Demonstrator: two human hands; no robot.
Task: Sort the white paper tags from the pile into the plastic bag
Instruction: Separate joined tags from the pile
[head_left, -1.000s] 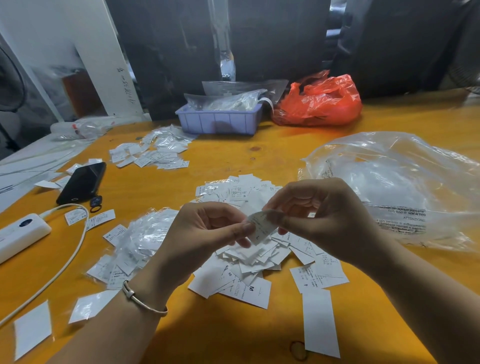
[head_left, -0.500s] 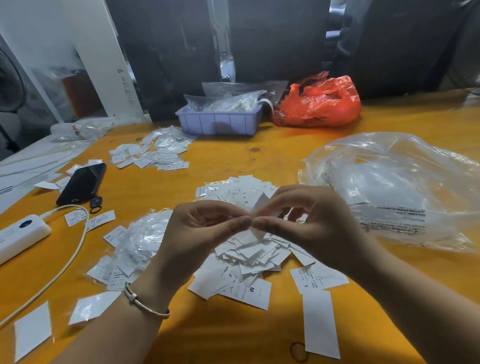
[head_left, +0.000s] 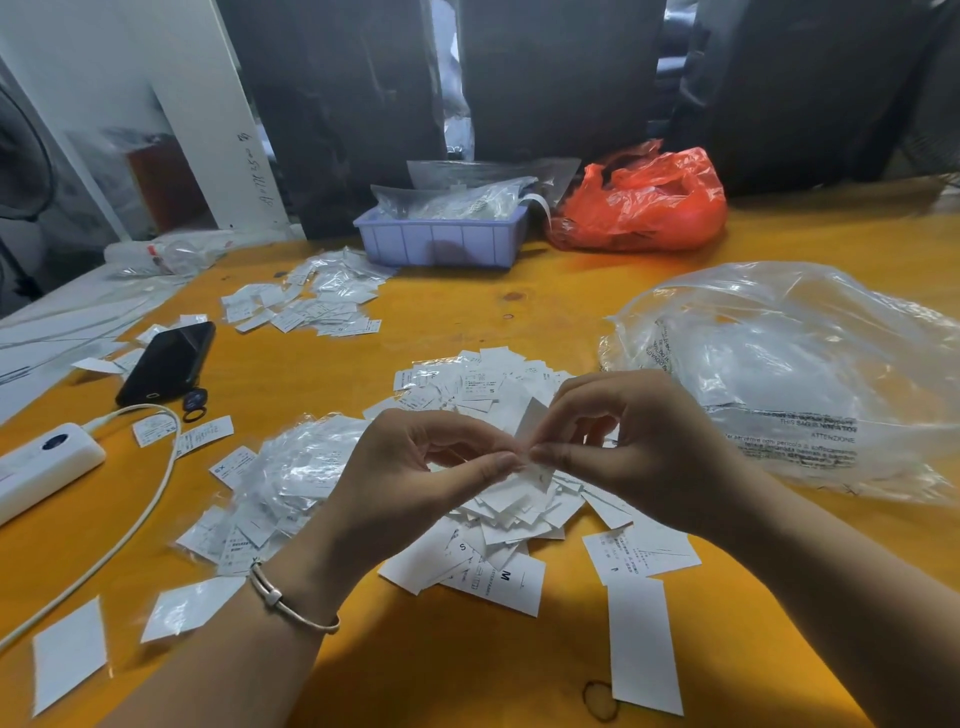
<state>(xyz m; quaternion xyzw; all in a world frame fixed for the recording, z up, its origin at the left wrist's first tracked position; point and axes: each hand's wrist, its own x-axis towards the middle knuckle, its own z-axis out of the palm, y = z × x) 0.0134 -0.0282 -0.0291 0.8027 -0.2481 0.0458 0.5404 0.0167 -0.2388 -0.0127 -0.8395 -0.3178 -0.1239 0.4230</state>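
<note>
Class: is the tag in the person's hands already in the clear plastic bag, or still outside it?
Outside: both the left hand and right hand pinch the tag above the pile, beside the plastic bag.

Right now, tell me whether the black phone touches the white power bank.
Apart. The head view shows bare orange table between the black phone and the white power bank.

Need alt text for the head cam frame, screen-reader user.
Both hands, left hand and right hand, pinch one white paper tag above the tag pile on an orange table; a clear plastic bag lies to the right.
</note>
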